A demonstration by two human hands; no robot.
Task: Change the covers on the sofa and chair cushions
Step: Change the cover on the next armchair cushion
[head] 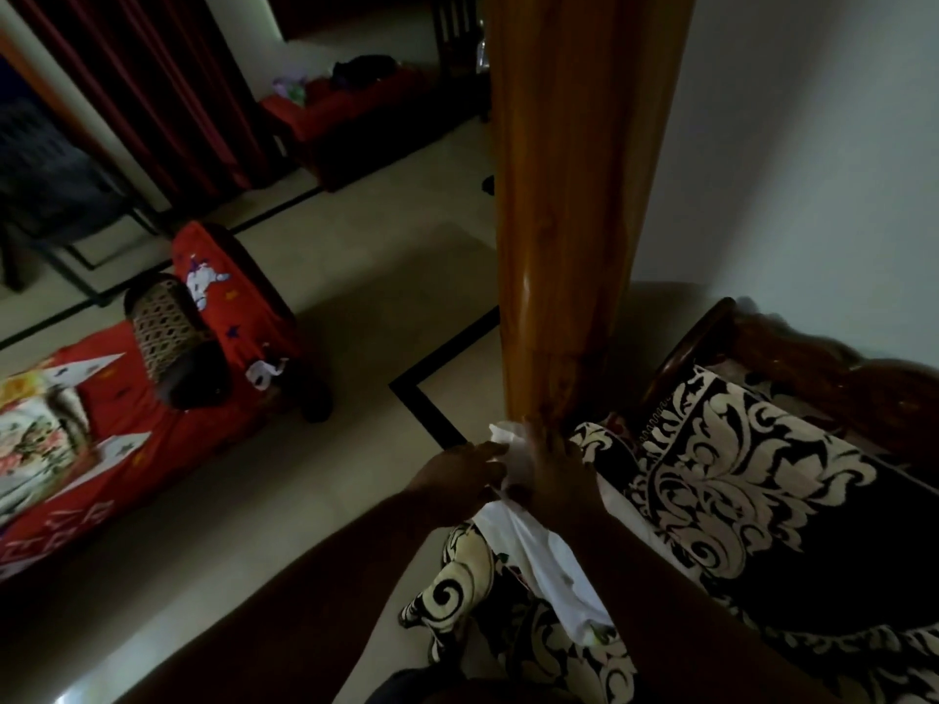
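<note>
Fingers [488, 462] pinching white cover [538, 546], beside wooden pillar [564, 246]

A dim room is shown, floored in pale tiles [355, 307] inlaid with black border strips. A polished wooden pillar [569, 205] is set against a plain white wall [813, 144]. Dark red curtains [152, 83] are hung at far left.

No readable words, labels, brands or numbers anywhere I look, only printed patterns and cartoon figures on the fabrics

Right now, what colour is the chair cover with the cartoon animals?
Red chair cover, seen in the head view.
</note>
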